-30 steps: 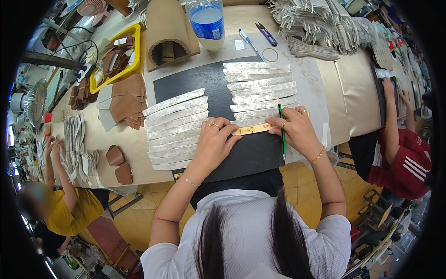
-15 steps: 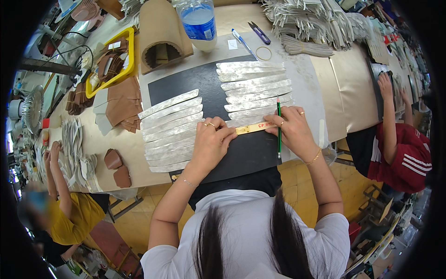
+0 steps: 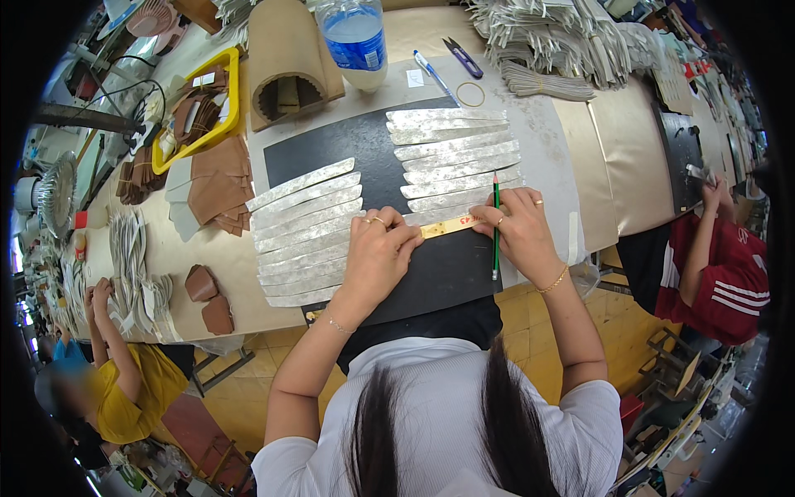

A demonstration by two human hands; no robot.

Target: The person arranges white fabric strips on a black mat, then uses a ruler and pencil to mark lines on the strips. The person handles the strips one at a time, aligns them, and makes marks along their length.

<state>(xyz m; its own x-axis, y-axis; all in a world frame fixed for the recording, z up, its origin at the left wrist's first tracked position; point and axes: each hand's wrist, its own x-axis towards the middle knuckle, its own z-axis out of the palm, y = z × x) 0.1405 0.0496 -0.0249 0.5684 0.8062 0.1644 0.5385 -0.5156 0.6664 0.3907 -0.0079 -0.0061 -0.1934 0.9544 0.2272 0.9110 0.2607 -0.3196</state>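
A narrow pale-yellow strip (image 3: 447,227) with red marks at its right end lies between my two hands, over the near part of a black board (image 3: 443,277). My left hand (image 3: 379,253) is closed, thumb and fingers pinching the strip's left end. At the other end, the fingers of my right hand (image 3: 522,228) press on the strip. A green pencil (image 3: 496,257) is tucked in that same hand, its red tip pointing away from me. Whitish, tapered strips (image 3: 306,236) fan out beside my left hand, and a second row of similar strips (image 3: 455,161) lies beyond the yellow one.
A water bottle (image 3: 354,45), brown half-tube (image 3: 286,62), pen (image 3: 435,74) and purple thread snips (image 3: 462,58) stand or lie at the back. Brown pieces (image 3: 219,190) and a yellow basket (image 3: 233,91) are leftward. Bundled strips (image 3: 555,41) are piled back right. Co-workers sit on both sides.
My hands and the yellow strip have hardly moved. The co-worker at the right has drawn their hands nearer their body, and the co-worker at the left has shifted their hands slightly.
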